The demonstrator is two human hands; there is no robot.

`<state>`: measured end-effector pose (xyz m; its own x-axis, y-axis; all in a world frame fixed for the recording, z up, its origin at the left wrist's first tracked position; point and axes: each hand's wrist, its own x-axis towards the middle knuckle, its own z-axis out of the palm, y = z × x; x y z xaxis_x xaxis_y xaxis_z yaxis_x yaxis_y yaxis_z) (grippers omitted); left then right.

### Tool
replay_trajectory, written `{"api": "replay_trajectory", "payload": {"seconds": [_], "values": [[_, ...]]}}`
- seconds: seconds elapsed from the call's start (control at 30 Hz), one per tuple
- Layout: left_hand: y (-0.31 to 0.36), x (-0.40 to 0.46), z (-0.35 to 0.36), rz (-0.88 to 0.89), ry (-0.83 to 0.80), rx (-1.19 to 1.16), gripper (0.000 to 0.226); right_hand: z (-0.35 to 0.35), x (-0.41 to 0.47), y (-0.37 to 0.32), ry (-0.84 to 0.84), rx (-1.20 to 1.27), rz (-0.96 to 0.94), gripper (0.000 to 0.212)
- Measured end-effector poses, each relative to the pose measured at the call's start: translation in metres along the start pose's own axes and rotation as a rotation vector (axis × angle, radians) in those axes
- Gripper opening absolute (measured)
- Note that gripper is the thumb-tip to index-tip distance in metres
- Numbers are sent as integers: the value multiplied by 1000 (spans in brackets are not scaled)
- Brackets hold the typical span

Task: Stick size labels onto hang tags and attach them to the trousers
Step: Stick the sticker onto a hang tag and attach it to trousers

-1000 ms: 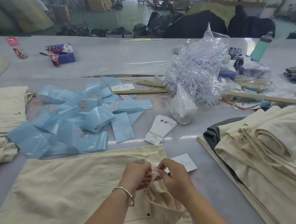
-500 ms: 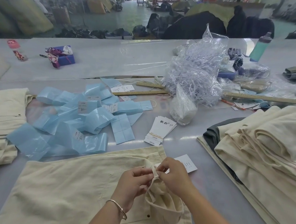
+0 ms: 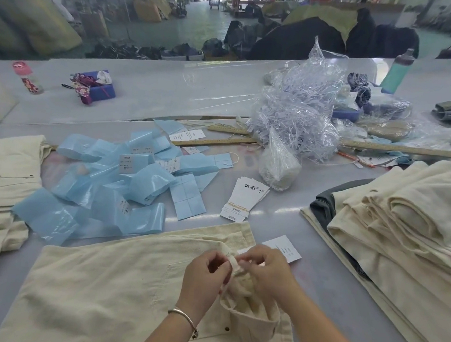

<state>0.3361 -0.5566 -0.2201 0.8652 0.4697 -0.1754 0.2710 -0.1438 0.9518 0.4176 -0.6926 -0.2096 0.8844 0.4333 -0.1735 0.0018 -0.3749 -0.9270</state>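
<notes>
My left hand (image 3: 207, 273) pinches the bunched waistband of the cream trousers (image 3: 111, 290) lying along the table's near edge; my right hand (image 3: 265, 271) pinches the same fold from the other side. The hang tag (image 3: 284, 247) lies flat just beyond my right knuckles, its long axis pointing toward the far-left, nearer that hand.

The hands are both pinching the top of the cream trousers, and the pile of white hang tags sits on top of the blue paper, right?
Not quite. In the head view both hands, left and right, do pinch the cream trousers at the top, but the pile of white hang tags lies on the bare table, just right of the blue paper, not on it.
</notes>
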Motion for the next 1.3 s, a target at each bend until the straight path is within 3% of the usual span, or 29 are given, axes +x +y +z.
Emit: {"api": "replay_trajectory", "payload": {"seconds": [0.1, 0.17, 0.27, 0.37, 0.53, 0.7, 0.9, 1.0, 1.17, 1.3], "values": [[3, 2, -3, -92, 34, -180, 15, -30, 10, 8, 254, 104, 42, 35], [6, 4, -6, -129, 23, -319, 17, -49, 15, 19, 332, 39, 94, 35], [10, 5, -10, -166, -21, -499, 15, -55, 16, 28, 162, -255, 38, 35], [14, 7, -8, -170, -55, -563, 15, -43, 15, 35, -42, -476, -60, 47], [23, 9, -10, -99, -78, -527, 13, -37, 20, 29, -69, -727, -196, 41], [32, 14, -14, -69, -82, -581, 13, -57, 29, 10, 206, -678, -239, 25], [35, 15, -11, 11, -83, -441, 18, -65, 32, 7, -38, -693, 102, 15], [34, 13, -8, 22, -71, -358, 15, -61, 21, 24, 35, -720, -16, 24], [31, 9, -1, 20, -67, -268, 21, -42, 2, 35, 120, -491, -145, 35], [33, 5, 2, 27, -63, -251, 19, -29, -2, 38, 155, -355, -116, 11]]}}
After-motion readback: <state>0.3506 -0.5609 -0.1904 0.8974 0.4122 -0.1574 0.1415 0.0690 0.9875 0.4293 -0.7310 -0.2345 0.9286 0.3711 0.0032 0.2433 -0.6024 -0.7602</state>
